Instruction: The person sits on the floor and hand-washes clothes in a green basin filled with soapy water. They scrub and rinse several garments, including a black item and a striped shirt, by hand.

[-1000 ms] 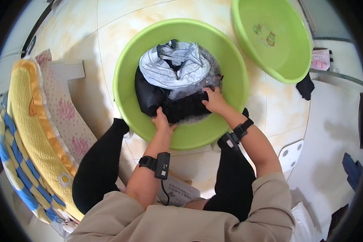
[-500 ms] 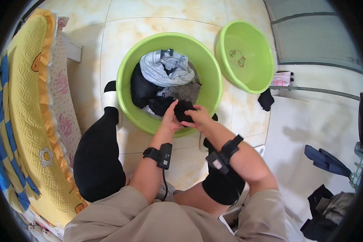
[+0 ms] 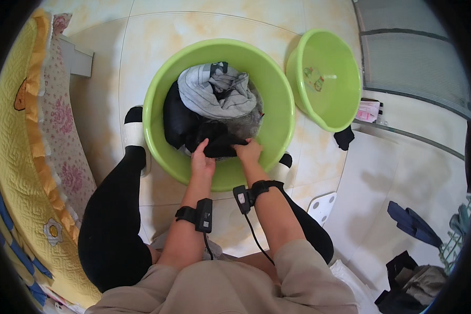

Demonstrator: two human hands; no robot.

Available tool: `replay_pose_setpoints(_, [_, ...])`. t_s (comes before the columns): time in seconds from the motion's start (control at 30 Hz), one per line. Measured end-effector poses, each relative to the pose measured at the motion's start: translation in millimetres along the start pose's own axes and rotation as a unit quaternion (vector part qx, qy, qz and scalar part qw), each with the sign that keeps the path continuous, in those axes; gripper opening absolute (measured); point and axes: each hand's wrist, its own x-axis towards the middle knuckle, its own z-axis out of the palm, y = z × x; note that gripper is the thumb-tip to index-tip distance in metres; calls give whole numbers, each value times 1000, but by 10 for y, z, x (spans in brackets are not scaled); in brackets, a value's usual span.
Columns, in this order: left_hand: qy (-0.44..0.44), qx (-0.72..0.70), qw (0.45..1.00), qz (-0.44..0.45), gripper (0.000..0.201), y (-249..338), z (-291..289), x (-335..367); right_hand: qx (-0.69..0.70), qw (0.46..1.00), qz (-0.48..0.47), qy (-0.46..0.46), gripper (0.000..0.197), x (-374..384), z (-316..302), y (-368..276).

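A large green basin (image 3: 278, 104) stands on the floor between my legs. Stretched between my hands, low over its near side, is a piece of black cloth (image 3: 224, 146); its exact kind does not show. My left hand (image 3: 202, 161) grips one end with thumb and fingers. At the other end my right hand (image 3: 249, 150) pinches the cloth. Farther inside the basin lie a light grey striped garment (image 3: 209, 99), a bunched black garment (image 3: 178, 121) at the left, and a wet-looking dark grey cloth (image 3: 248, 125) at the right.
A smaller green basin (image 3: 345, 78) sits tilted at the far right. Left of me, a yellow quilt (image 3: 23, 157) hangs over a bed. On the right are a white scale (image 3: 322, 207), a dark blue cloth (image 3: 414, 222), a dark clothes heap (image 3: 421, 282) and a small black cloth (image 3: 344, 138).
My hands have moved farther apart, pulling the bunched black cloth out into a wider strip. My right forearm has swung inward, and the whole view has shifted slightly.
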Motion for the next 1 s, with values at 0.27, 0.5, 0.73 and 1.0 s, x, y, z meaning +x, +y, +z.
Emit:
replay_pose_setpoints(0.27, [87,296,951,-8,47,-235,-62,296,115,989,-22,88,58,484,509,147])
replay_pose_setpoints(0.5, [44,209,976,-52,58,-178,113,137,393,912,20,-116,44,202,593,31])
replay_pose_setpoints(0.73, [-94,136,964,-208,51,16,214,248,373,889,-232,-131,25,-621,-360,-322])
replay_pose_setpoints(1.0, [90,343,935,-19,60,-371,64,327,63,982,-174,-34,44,-4,-169,-321])
